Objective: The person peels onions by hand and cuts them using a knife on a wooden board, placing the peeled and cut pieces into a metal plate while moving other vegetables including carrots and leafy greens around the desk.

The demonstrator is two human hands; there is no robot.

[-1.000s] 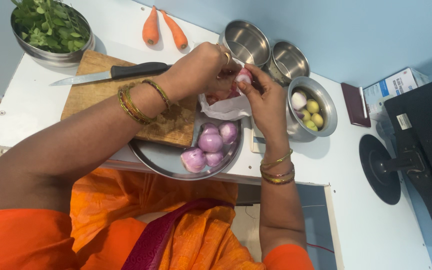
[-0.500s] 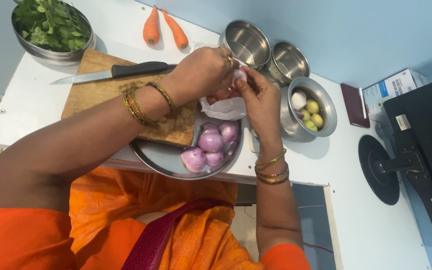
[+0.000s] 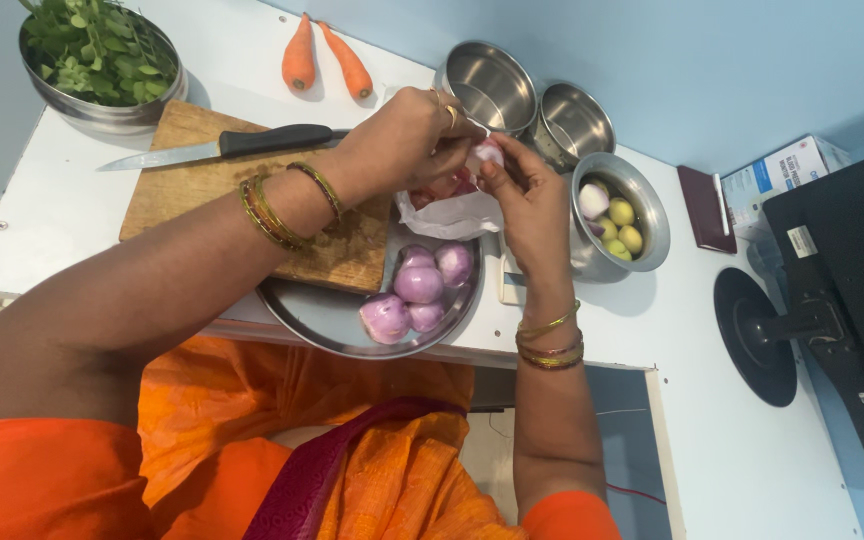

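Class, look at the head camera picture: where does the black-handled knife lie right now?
The knife lies across the far edge of the wooden cutting board, left of the left hand, between the bowl of greens and that hand.

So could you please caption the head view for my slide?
Both hands, left hand and right hand, grip a small purple onion above a round steel plate.

Bright, even, diffuse light; no hard beam. Soft short shadows fall right of and below the steel bowl of greens point(image 3: 102, 65) and around the other vessels right of it. Mild glare on that bowl's rim and on the steel plate point(image 3: 337, 318) below it. Focus sharp throughout; slight wide-angle stretch toward corners.
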